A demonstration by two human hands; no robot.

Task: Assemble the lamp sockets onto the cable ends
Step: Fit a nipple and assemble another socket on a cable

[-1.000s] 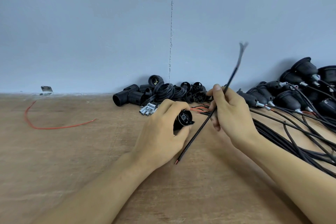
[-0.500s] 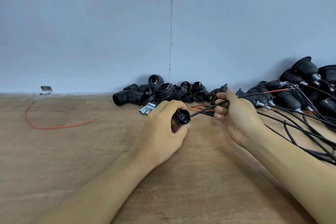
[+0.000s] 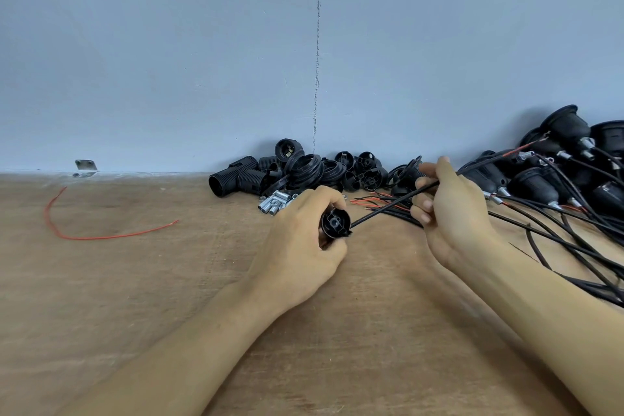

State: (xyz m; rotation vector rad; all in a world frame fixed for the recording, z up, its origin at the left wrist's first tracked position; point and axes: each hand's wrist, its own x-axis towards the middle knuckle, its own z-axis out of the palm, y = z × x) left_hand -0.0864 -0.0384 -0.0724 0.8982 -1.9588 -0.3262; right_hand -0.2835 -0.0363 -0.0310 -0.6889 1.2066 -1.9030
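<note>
Holding one socket (image 3: 334, 224), the left hand (image 3: 297, 246) faces one cable (image 3: 385, 206) pinched by the right hand (image 3: 452, 213), seemingly touching its rim.

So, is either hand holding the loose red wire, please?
No, the red wire lies on the table, apart from the left hand and right hand.
</note>
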